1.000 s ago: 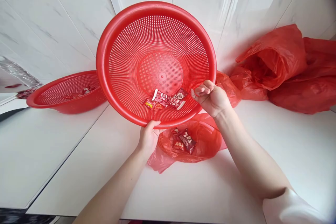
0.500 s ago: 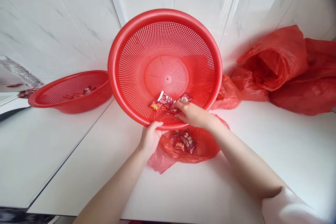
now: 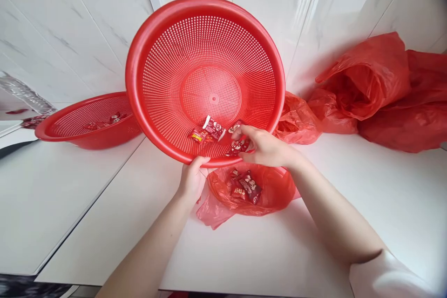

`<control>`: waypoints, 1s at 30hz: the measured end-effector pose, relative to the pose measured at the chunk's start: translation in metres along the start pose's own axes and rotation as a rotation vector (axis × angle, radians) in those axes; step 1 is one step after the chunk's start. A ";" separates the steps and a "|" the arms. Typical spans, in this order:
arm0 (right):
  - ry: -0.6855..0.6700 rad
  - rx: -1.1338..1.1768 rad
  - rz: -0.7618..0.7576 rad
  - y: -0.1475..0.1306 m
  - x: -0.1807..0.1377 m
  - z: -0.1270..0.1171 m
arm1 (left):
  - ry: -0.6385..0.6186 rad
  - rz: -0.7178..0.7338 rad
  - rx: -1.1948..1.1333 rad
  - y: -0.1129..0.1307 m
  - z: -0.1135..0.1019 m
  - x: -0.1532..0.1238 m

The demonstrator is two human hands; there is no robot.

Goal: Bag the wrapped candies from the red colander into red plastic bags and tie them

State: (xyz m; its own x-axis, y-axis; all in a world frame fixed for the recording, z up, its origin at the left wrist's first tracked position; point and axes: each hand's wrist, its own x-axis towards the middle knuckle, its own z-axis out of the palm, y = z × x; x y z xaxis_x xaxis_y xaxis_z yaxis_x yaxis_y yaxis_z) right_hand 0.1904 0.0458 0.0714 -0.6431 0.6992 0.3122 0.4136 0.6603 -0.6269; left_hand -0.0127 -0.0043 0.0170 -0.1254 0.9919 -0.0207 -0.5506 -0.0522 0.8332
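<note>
My left hand [image 3: 191, 179] grips the lower rim of a big red perforated basket [image 3: 174, 46], holding it tilted up above the white counter. Several small wrapped candies [image 3: 209, 129] lie at the low edge inside it. My right hand [image 3: 266, 147] reaches into the basket, its fingers pinched on one red candy wrapper [image 3: 238, 145]. Below the basket lies a small red plastic bag [image 3: 275, 191] with a few candies [image 3: 246, 186] in it.
A second red basket [image 3: 70, 128] with a few candies sits on the counter at left. Crumpled red plastic bags [image 3: 377, 88] are piled against the tiled wall at right. A counter seam [image 3: 87, 214] runs diagonally at left. A clear plastic item [image 3: 21, 95] is at far left.
My right hand went from hovering at the basket's rim into the basket and closed on a candy. The basket shifted right and then back left, tilted a little higher.
</note>
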 end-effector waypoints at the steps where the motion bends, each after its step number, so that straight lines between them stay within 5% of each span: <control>1: -0.039 0.008 0.010 -0.004 -0.003 -0.006 | 0.017 0.009 0.007 0.001 -0.001 0.001; 9: -0.285 -0.073 0.070 -0.011 -0.012 -0.024 | 0.015 0.075 0.037 0.000 -0.006 0.005; 21: 0.121 -0.082 -0.043 0.001 0.007 0.016 | -0.079 -0.009 0.037 -0.001 0.002 -0.009; 30: 0.002 -0.046 -0.071 -0.004 0.012 0.045 | -0.168 -0.103 0.057 -0.012 -0.005 -0.009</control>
State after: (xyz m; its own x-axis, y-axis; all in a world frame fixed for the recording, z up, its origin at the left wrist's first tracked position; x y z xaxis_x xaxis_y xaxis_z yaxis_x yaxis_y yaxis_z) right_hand 0.1525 0.0397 0.0455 -0.6705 0.6509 0.3559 0.3963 0.7199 -0.5698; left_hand -0.0090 -0.0136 0.0049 0.0711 0.9973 -0.0193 -0.5053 0.0527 0.8613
